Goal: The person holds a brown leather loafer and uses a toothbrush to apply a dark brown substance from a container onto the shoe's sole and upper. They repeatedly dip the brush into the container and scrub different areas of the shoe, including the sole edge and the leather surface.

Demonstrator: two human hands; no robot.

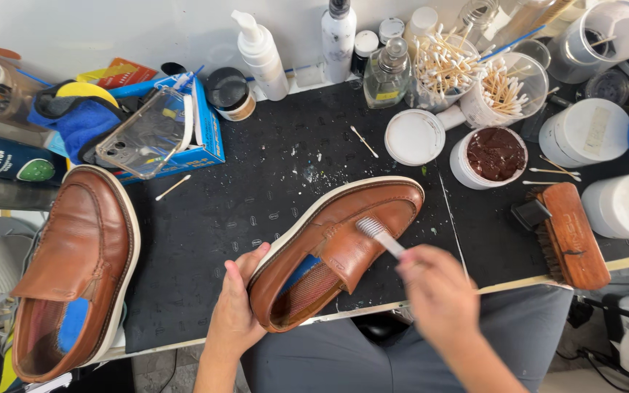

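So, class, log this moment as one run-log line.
left hand: steadies brown shoe | right hand: small brush on its upper | open polish tub beyond

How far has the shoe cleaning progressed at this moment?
Already done: the jar of dark brown paste stands open, its white lid beside it. In hand: the left hand steadies the brown shoe while the right hand works a small brush on its upper. Left: the second shoe lies untouched, and the wooden brush lies aside.

Bright even light, soft shadows — edges bowed
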